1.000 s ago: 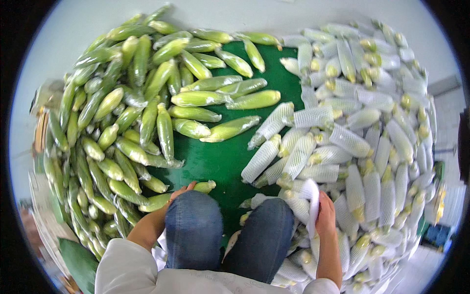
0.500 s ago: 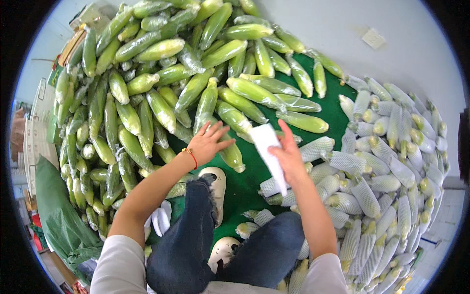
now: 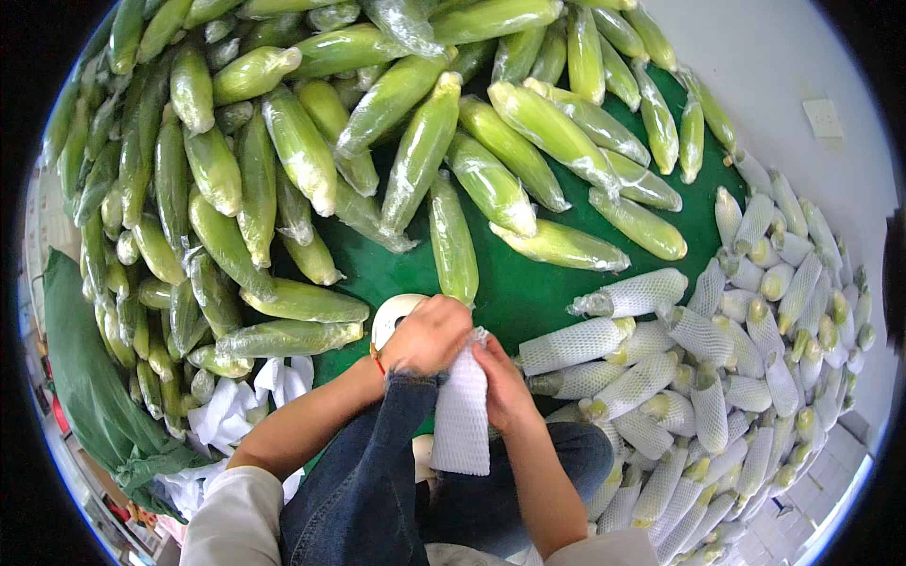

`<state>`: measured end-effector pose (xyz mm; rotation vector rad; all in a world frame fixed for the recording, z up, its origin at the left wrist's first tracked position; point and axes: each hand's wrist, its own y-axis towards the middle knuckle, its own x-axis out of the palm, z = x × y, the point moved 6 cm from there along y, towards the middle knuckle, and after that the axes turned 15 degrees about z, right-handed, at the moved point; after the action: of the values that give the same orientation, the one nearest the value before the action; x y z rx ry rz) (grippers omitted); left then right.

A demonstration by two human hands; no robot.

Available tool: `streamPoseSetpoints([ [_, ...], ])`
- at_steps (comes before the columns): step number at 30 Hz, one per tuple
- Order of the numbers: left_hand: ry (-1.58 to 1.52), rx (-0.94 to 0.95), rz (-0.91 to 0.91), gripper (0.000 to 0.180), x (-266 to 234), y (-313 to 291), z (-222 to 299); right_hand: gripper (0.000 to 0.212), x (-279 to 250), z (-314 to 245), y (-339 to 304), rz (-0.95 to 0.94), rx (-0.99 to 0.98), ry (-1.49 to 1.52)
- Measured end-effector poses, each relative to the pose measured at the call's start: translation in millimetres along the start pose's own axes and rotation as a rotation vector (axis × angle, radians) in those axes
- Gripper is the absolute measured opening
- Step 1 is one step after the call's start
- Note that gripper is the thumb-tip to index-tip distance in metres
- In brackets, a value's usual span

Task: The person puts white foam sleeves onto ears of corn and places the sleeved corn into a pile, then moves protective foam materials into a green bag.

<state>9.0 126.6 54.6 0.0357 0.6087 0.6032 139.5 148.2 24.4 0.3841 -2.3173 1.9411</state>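
Observation:
A white foam net sleeve hangs flat between my hands, above my knees. My right hand is closed on its upper right edge, thumb near the top. My left hand, with a red cord at the wrist, is closed at the sleeve's upper end; its fingertips are hidden behind the knuckles. Just beyond it lies an ear of corn in green husk and clear film. More film-wrapped corn lies on the green cloth ahead.
A large heap of film-wrapped corn rises at the left and far side. Corn in white net sleeves is piled at the right. Loose white sleeves lie by my left forearm, near a green sack. A white wall stands behind.
My hands have come together nearer my knees. The left, open over the corn before, is now closed at the sleeve's upper end. The view has shifted, showing more loose sleeves at left.

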Motion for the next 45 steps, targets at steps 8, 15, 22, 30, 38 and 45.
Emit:
streamPoseSetpoints([
  [8,-0.964,-0.877,-0.527,0.018,58,-74,-74,0.04,-11,1,32,-0.408,0.05,0.185],
  [15,-0.069,-0.418,-0.028,0.073,9,6,-91,0.064,15,-35,65,0.063,-0.761,-0.437],
  [22,-0.479,-0.564,-0.056,0.036,-24,5,-43,0.024,37,-55,-3,0.216,-1.035,-0.383],
  [30,0.037,-0.454,-0.281,0.032,46,12,-104,0.031,-16,-21,115,0.148,-0.698,0.284],
  [38,-0.251,-0.225,0.271,0.049,-84,8,-10,0.059,33,-18,-8,-0.219,0.0,-0.064],
  [45,1.081,-0.454,-0.079,0.061,-186,-228,-108,0.089,-83,-54,-57,-0.18,-0.039,-0.323],
])
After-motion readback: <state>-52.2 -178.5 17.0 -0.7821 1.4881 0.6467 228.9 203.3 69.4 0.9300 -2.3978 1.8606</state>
